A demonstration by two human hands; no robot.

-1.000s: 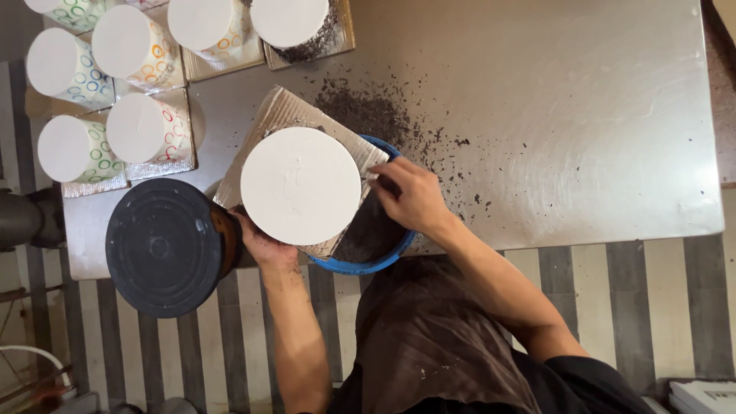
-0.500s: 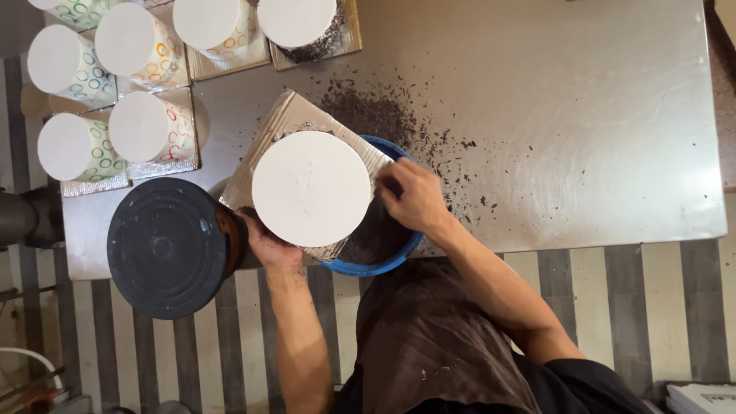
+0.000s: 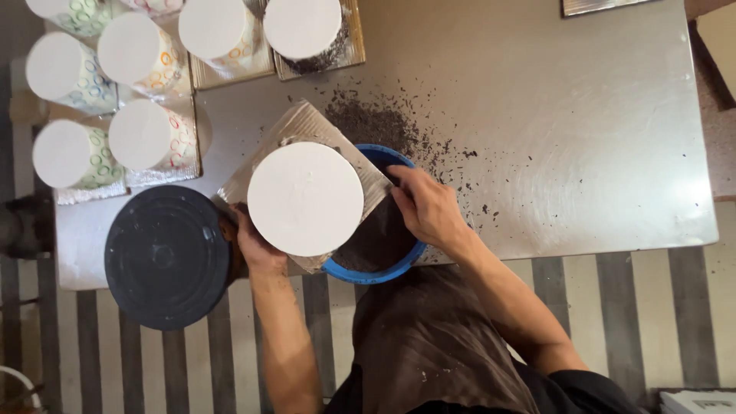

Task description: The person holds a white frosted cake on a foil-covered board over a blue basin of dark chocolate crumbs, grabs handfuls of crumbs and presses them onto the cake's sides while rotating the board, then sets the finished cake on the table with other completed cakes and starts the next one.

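Note:
A round white cake (image 3: 305, 198) sits on a silver square board (image 3: 261, 165), held tilted over a blue bowl (image 3: 383, 272) full of dark crumbs. My left hand (image 3: 257, 245) grips the board from underneath at its near left side. My right hand (image 3: 429, 207) is pressed against the cake's right side above the bowl; whether it holds crumbs is hidden. Dark crumbs (image 3: 376, 123) lie scattered on the steel table (image 3: 552, 115) behind the bowl.
A black turntable (image 3: 165, 257) stands at the table's near left corner. Several white cakes with coloured ring patterns (image 3: 138, 134) sit on silver boards at the back left, and one with a dark crumbed side (image 3: 303, 31) stands behind. Striped floor shows below the table edge.
The cake on its board has shifted slightly with my left hand. My right hand stays at the cake's right side over the bowl.

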